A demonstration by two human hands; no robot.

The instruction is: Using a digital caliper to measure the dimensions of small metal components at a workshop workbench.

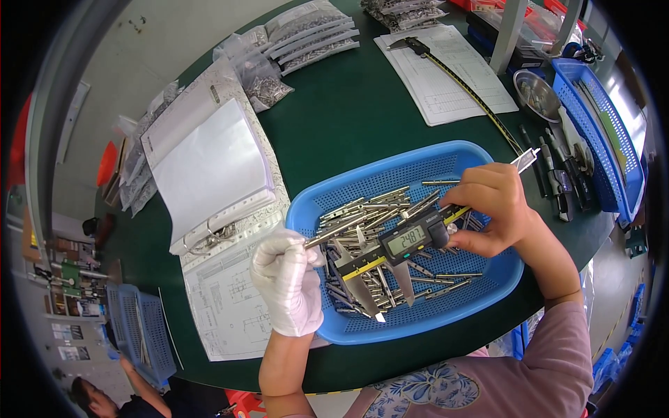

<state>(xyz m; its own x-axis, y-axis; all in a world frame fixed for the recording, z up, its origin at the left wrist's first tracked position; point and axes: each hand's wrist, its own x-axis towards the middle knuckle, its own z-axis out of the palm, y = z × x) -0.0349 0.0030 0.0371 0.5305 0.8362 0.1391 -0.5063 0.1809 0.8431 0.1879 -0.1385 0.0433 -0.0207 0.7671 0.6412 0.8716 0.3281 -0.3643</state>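
Note:
My left hand [287, 282], in a white glove, is closed on one end of a slim metal rod [330, 234], which slants up to the right over a blue perforated basket [418, 338]. My bare right hand [493, 212] grips a digital caliper [408, 240] by its beam and thumb roller. The caliper's long jaws hang apart, pointing down over the basket, with nothing visibly clamped between them. Its small upper jaws lie close to the held rod; I cannot tell whether they touch it. Many similar metal rods [446, 282] lie loosely in the basket.
An open ring binder [212, 167] and printed drawings [230, 299] lie at left. Bags of small parts [310, 31] stand behind. At far right are papers with another caliper [446, 63], a metal bowl [536, 94], hand tools [554, 171] and a blue basket [596, 132]. Another person [97, 400] is at lower left.

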